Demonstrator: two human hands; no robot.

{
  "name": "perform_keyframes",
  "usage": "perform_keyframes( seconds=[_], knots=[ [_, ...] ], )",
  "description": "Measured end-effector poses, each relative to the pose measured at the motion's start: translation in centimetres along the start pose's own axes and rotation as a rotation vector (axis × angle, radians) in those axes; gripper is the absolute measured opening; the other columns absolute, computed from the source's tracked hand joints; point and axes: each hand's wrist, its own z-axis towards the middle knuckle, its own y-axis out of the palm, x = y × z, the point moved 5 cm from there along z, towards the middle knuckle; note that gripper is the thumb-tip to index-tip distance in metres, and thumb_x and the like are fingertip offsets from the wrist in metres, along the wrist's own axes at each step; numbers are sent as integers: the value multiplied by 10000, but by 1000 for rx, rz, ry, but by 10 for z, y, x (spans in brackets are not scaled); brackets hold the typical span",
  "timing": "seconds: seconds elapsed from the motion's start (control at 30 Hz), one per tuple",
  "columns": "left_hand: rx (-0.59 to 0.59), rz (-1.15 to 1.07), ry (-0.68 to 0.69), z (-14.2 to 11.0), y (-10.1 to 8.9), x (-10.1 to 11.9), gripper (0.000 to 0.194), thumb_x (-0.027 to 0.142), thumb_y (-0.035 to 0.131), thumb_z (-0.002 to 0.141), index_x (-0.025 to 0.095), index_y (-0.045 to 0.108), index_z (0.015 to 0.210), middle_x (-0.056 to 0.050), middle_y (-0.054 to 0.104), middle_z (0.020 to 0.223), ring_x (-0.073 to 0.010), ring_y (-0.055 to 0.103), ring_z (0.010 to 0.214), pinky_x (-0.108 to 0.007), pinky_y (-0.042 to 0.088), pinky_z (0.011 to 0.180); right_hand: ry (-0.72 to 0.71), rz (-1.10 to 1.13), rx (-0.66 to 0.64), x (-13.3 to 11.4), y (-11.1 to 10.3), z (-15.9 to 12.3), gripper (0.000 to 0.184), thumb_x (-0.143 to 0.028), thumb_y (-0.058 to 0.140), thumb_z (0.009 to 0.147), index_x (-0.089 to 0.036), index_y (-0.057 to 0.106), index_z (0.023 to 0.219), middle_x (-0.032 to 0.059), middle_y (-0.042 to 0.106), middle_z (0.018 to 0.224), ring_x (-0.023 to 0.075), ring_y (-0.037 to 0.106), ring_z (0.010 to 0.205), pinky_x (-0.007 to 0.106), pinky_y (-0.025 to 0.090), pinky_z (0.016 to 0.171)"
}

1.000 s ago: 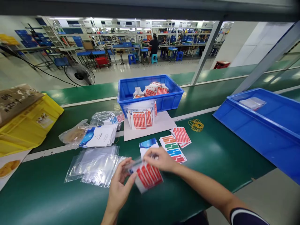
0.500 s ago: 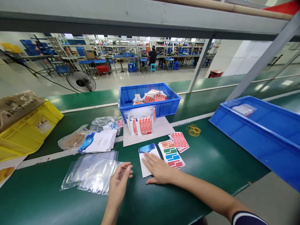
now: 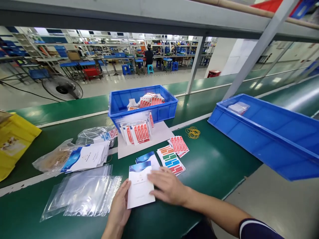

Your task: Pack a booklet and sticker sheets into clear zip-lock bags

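My left hand [image 3: 121, 202] grips the left edge of a white booklet [image 3: 141, 191] with a blue top, held tilted above the table. Stretched and slightly blurred, the fingers of my right hand [image 3: 168, 186] lie over the booklet's right edge. Just behind it, another blue-and-white booklet [image 3: 152, 159] lies on the table, partly covered. To its right are a stack of multicoloured sticker sheets [image 3: 170, 160] and a few red sticker sheets [image 3: 179, 145]. Clear plastic bags [image 3: 84, 192] lie flat left of my left hand, below a fanned pile of booklets [image 3: 88, 156].
A blue bin [image 3: 164, 114] holds red-and-white printed pieces; filled clear packets [image 3: 139, 132] lean against it on white card. Yellow rubber bands [image 3: 193, 132] lie to the right. A long blue bin [image 3: 251, 132] stands at right, a yellow bin [image 3: 22, 139] at left. A post [image 3: 196, 64] rises behind.
A booklet has come up off the table into my left hand, which was empty. My right hand has moved from the flat booklet to the raised one. The view has turned right.
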Motion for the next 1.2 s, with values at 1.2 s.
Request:
perform_keyframes(
  seconds=[1.2],
  knots=[
    [101, -106, -181, -19, 8, -10, 434, 80, 556, 817, 184, 514, 1236, -54, 741, 782, -264, 713, 745, -408, 611, 677, 329, -361, -195, 160, -59, -47, 601, -283, 598, 829, -97, 389, 1361, 172, 390, 1418, 316, 258, 1360, 475, 332, 1071]
  ],
)
